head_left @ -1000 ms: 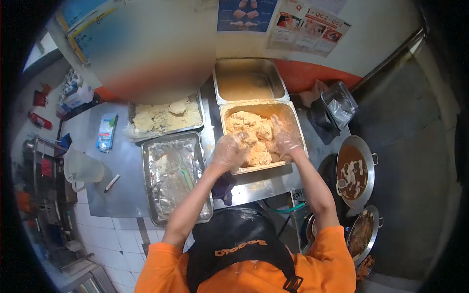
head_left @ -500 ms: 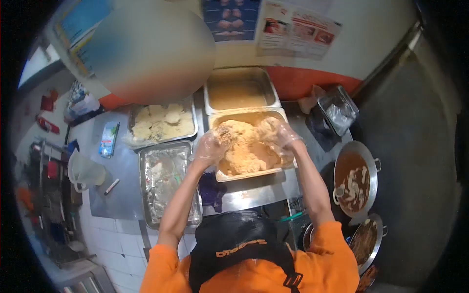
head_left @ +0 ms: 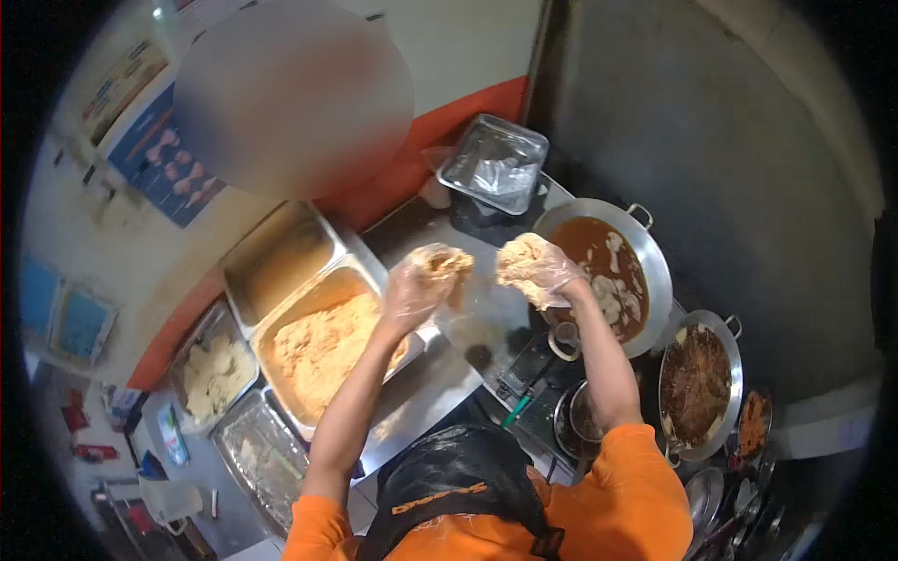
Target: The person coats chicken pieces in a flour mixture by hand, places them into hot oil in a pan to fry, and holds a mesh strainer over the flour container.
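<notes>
Clearly, lumps are gripped by left hand and right hand; liquid (beside the latter) could be splashed by slippage.

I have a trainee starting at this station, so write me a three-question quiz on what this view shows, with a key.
1. True or false: the left hand is empty.
2. Which hand is nearer the wok that has pale pieces in brown liquid? (a) the left; (b) the right.
3. Fill in the missing word: both hands wear see-through ____.

Key:
1. False: it holds a flour-coated piece.
2. b: the right hand, holding a second flour-coated piece, shows against the wok's near edge.
3. gloves.
</notes>
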{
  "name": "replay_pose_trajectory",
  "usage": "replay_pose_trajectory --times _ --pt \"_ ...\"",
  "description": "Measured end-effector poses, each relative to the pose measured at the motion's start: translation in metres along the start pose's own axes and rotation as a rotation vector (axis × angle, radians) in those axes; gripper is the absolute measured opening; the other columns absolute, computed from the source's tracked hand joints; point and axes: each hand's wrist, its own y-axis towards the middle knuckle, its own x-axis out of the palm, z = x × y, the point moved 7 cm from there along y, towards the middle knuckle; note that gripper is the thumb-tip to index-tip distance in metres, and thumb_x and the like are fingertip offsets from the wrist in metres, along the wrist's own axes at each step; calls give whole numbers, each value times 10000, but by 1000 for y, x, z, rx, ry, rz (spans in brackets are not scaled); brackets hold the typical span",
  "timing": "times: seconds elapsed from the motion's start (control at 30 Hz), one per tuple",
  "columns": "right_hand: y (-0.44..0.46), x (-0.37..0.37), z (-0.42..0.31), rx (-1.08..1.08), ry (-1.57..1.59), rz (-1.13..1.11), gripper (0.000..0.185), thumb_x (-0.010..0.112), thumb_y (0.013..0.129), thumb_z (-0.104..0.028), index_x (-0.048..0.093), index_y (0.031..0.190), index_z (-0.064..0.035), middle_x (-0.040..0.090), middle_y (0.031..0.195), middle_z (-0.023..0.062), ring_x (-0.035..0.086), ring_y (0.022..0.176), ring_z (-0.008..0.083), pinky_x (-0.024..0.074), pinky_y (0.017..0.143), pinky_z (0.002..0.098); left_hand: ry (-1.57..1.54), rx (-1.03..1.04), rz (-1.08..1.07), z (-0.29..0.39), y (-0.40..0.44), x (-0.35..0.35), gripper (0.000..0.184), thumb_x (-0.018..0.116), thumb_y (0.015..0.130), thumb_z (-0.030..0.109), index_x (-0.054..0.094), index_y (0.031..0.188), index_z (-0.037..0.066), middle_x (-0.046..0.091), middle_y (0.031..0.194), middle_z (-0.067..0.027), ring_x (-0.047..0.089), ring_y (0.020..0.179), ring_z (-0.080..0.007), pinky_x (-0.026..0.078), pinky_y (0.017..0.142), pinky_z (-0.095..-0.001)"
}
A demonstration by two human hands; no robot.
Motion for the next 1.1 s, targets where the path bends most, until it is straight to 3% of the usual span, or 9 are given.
replay_pose_trajectory --times 0.1,0.37,0.53,0.57,0.73,0.77,0.93,1.0,1.1 --pt "-23 -63 72 134 -572 206 527 774 825 -356 661 1222 -28 702 1170 176 673 1084 313 531 937 411 -73 10 -163 -9 40 99 317 752 818 253 720 1090 94 739 1000 -131 721 905 -300 564 796 -399" --pt "-70 -98 174 499 -1107 234 332 721 853 -165 670 1159 -47 692 1206 135 671 1112 281 560 922 400 127 -239 -530 -47 59 299 258 732 818 296 725 988 102 720 964 -186 700 908 -357 552 763 -464" --pt "-73 -124 100 555 -787 557 268 660 880 -254 704 1107 -120 709 1094 120 676 931 298 540 855 446 -15 -11 -276 -70 47 336 205 668 868 255 708 922 61 698 916 -210 676 881 -401 536 776 -504" --pt "-69 -122 55 315 -780 635 271 600 914 -260 708 1117 -118 706 1091 143 676 945 313 526 882 443 -77 239 -97 -98 44 355 206 646 869 222 710 953 45 700 981 -216 677 938 -392 536 826 -495" --pt "-60 -80 -94 -120 -39 835 260 565 967 -81 650 1191 22 669 1250 157 635 1150 254 484 1009 357 -283 -169 -112 -44 39 192 281 543 847 79 725 1059 48 700 1112 -220 672 1030 -387 529 910 -463" --pt "-52 -54 -128 -161 15 827 244 567 963 -58 658 1174 22 670 1243 163 637 1142 246 489 998 342 -273 -2 -33 -40 37 150 295 542 832 62 724 1063 45 699 1128 -214 674 1034 -380 533 912 -445" --pt "18 118 -210 -464 -242 230 250 564 861 -10 696 1069 -50 718 1036 121 682 946 293 525 903 402 -249 -26 -40 -69 -34 -69 335 497 798 -48 720 1043 -2 708 1152 -186 689 1037 -300 552 921 -371" --pt "57 215 -173 -452 -218 -242 254 623 840 -62 681 1087 -74 691 1063 161 668 997 277 526 888 382 288 -147 -180 -115 -72 -134 311 583 819 -23 697 1101 43 693 1179 -175 666 1065 -316 541 927 -417" --pt "75 346 -108 -320 -996 -727 344 678 827 -223 691 1113 -33 699 1067 210 671 1015 350 537 873 429 850 -206 -428 -152 -120 -179 316 595 860 98 659 1169 90 707 1077 -148 652 1080 -319 510 931 -444"
